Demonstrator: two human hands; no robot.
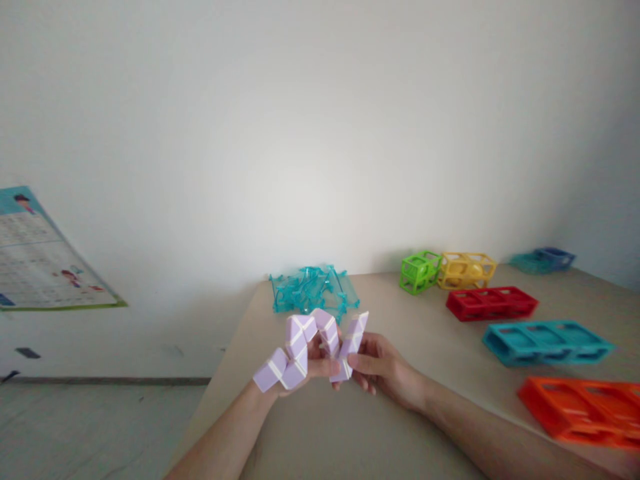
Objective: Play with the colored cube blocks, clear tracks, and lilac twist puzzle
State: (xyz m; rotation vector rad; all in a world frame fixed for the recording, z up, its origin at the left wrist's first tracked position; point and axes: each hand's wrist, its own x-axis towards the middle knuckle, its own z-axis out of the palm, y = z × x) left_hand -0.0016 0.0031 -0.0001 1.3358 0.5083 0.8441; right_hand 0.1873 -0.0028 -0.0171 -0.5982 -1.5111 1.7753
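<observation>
1. Plain pale wall (320,133) fills most of the frame, with one poster (45,260) at the left edge and one tan table (425,340) across the lower middle and right.
2. One lavender puzzle (297,347) made of jointed blocks, bent into a zigzag, held up at lower center over the table.
3. Two hands, both on it: left hand (320,368) wrapped around from below, thumb across the front; right hand (383,363) pinching near the base of the upright end.
4. One heap of clear teal pieces (313,293) just behind; too tangled to count.
5. Five frame blocks on the right, one each: green (419,273), yellow (467,270), red (493,310), turquoise (547,350), orange (575,423) (cut off by the edge).
6. Far right corner: blurry bluish stuff (555,259), can't count it.
</observation>
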